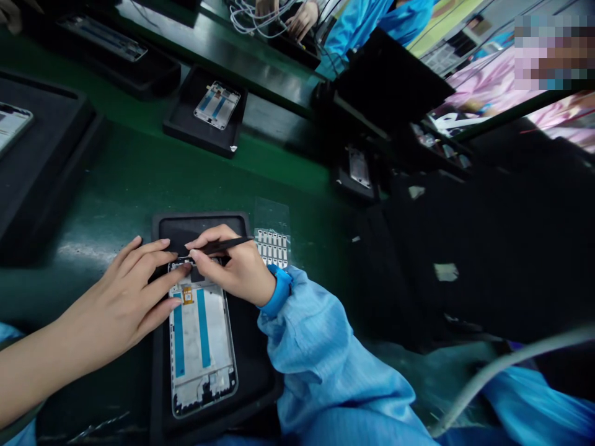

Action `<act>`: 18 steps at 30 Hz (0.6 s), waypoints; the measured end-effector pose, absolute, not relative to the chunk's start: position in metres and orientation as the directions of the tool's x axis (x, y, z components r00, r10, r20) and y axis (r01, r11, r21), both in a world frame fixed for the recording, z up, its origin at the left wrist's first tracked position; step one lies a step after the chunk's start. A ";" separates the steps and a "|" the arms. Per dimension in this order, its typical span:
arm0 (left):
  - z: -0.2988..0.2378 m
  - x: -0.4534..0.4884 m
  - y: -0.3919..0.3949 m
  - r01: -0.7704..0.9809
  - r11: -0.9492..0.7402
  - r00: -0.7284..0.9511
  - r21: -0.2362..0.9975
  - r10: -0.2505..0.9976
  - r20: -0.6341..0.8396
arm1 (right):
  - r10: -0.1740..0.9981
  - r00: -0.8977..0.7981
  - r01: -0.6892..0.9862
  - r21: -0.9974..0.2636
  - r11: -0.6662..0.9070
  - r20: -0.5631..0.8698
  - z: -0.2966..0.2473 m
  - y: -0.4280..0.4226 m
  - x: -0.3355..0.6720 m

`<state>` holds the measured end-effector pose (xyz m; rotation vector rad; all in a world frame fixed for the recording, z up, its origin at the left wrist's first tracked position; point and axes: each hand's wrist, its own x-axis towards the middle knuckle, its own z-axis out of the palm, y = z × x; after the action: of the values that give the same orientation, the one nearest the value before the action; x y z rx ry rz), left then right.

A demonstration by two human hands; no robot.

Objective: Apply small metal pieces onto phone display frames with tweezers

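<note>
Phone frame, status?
Left hand fingertips on top edge of phone frame. Right hand holding black pointed tool at that edge. Frame flat in black tray. Sheet of small silver tabs beside tray.

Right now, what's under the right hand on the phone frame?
The right hand covers the top end of the phone frame, just above an orange label. What lies there cannot be seen.

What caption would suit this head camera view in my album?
Right hand holds black tweezers over a smartphone frame steadied by the left hand on a black tray.
</note>
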<state>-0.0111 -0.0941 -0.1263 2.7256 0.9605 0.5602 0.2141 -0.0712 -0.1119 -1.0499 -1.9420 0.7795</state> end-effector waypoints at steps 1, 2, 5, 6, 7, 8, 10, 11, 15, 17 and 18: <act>-0.126 -0.011 -0.094 0.561 -0.771 0.719 0.302 0.634 0.284 | 0.877 -0.352 0.392 -0.799 0.456 0.328 -0.112 -0.071 0.214; -0.126 -0.011 -0.094 0.561 -0.773 0.722 0.295 0.632 0.282 | 0.878 -0.356 0.400 -0.797 0.454 0.321 -0.112 -0.071 0.214; -0.126 -0.011 -0.095 0.557 -0.785 0.733 0.271 0.618 0.282 | 0.849 -0.382 0.432 -0.742 0.513 0.364 -0.113 -0.073 0.211; -0.126 -0.011 -0.095 0.558 -0.786 0.735 0.266 0.617 0.281 | 0.840 -0.387 0.436 -0.728 0.529 0.379 -0.114 -0.073 0.210; -0.126 -0.010 -0.094 0.558 -0.787 0.736 0.264 0.616 0.280 | 0.839 -0.382 0.434 -0.727 0.532 0.387 -0.114 -0.073 0.209; -0.126 -0.010 -0.094 0.557 -0.788 0.737 0.263 0.615 0.281 | 0.847 -0.368 0.425 -0.741 0.520 0.383 -0.114 -0.073 0.208; -0.126 -0.010 -0.094 0.563 -0.783 0.733 0.263 0.621 0.280 | 0.877 -0.329 0.394 -0.793 0.464 0.350 -0.114 -0.073 0.207; -0.126 -0.010 -0.094 0.564 -0.782 0.730 0.266 0.622 0.282 | 0.890 -0.311 0.385 -0.812 0.440 0.335 -0.113 -0.073 0.207; -0.126 -0.010 -0.094 0.566 -0.769 0.720 0.296 0.636 0.277 | 0.885 -0.307 0.449 -0.767 0.459 0.351 -0.111 -0.073 0.206; -0.126 -0.010 -0.094 0.573 -0.756 0.711 0.316 0.651 0.266 | 0.889 -0.294 0.452 -0.769 0.452 0.350 -0.111 -0.073 0.208; -0.126 -0.010 -0.094 0.576 -0.751 0.708 0.323 0.656 0.263 | 0.899 -0.279 0.435 -0.790 0.432 0.338 -0.111 -0.073 0.209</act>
<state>-0.0102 -0.0941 -0.1260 2.6985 0.9874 0.5381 0.2088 -0.0729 -0.1113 -1.1320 -1.8848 0.7325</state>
